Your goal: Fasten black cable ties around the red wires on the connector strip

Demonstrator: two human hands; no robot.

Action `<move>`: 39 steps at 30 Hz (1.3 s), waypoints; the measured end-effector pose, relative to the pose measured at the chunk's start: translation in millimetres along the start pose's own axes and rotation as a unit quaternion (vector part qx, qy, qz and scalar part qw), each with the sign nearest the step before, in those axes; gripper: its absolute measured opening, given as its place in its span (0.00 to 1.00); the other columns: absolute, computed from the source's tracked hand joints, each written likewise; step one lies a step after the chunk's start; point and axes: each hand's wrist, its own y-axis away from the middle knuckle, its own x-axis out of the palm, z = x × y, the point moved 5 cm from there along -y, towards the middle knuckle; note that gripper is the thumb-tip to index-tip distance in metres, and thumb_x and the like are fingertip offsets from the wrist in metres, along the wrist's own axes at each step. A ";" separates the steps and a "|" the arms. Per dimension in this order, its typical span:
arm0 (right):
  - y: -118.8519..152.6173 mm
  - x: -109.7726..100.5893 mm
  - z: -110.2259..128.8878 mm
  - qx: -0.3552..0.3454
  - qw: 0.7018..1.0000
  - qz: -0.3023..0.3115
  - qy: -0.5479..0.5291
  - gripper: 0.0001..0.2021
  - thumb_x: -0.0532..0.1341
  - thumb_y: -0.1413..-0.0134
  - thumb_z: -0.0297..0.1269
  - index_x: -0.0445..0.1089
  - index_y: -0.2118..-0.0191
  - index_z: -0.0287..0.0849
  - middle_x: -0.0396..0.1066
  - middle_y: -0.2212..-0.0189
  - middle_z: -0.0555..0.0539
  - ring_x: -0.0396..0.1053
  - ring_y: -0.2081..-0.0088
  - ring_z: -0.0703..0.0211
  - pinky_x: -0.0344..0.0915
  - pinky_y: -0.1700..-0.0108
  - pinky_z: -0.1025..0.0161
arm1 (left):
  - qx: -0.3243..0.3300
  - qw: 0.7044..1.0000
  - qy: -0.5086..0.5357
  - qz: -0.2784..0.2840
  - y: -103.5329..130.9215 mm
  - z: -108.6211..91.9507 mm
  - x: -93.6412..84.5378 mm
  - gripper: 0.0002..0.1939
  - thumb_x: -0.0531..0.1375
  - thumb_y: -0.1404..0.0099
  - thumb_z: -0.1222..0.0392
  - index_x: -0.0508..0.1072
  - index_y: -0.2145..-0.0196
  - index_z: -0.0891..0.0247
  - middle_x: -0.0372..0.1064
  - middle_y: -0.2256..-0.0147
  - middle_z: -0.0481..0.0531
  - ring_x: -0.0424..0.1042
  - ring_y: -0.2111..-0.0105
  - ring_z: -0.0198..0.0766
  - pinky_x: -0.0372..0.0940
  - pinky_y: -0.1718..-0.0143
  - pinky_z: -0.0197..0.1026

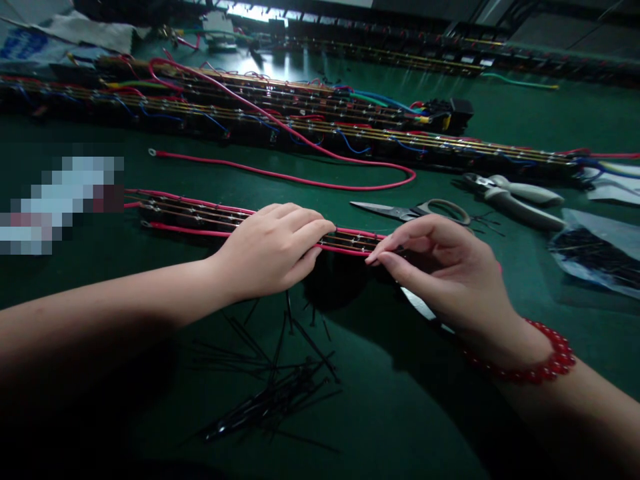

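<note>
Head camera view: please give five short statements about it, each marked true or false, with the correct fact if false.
1. The left hand rests on the red-cabled strip. True.
2. Both wrists are bare. False: a red beaded bracelet is on the right wrist.
3. The scissors lie left of the pliers in the picture. True.
4. Both palms lie flat on the strip. False: the right hand has its thumb and a fingertip close together.
5. Loose black cable ties lie nearer the person than the strip. True.
</note>
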 end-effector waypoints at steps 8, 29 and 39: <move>1.4 -7.2 3.4 0.013 0.999 -0.046 0.017 0.05 0.68 0.41 0.36 0.71 0.62 0.49 0.78 0.67 0.49 0.79 0.67 0.55 0.79 0.67 0.60 | -0.024 0.998 0.063 0.011 -0.2 -4.7 -5.4 0.13 0.55 0.29 0.63 0.71 0.49 0.64 0.76 0.53 0.55 0.75 0.54 0.45 0.69 0.51 0.47; 0.8 -5.5 -8.9 0.107 0.989 -0.086 0.055 0.07 0.69 0.45 0.37 0.72 0.63 0.44 0.78 0.68 0.49 0.78 0.65 0.57 0.76 0.62 0.61 | -0.031 0.995 0.085 0.041 -0.1 -12.4 -7.0 0.14 0.59 0.30 0.55 0.71 0.51 0.65 0.74 0.55 0.55 0.73 0.55 0.47 0.69 0.53 0.48; 1.5 -5.3 -11.2 0.104 0.988 -0.092 0.061 0.08 0.69 0.44 0.39 0.75 0.60 0.44 0.79 0.65 0.47 0.78 0.64 0.56 0.76 0.64 0.62 | 0.006 0.998 -0.009 0.057 1.6 -14.3 -1.0 0.14 0.58 0.28 0.55 0.69 0.49 0.63 0.71 0.56 0.55 0.71 0.57 0.46 0.68 0.56 0.46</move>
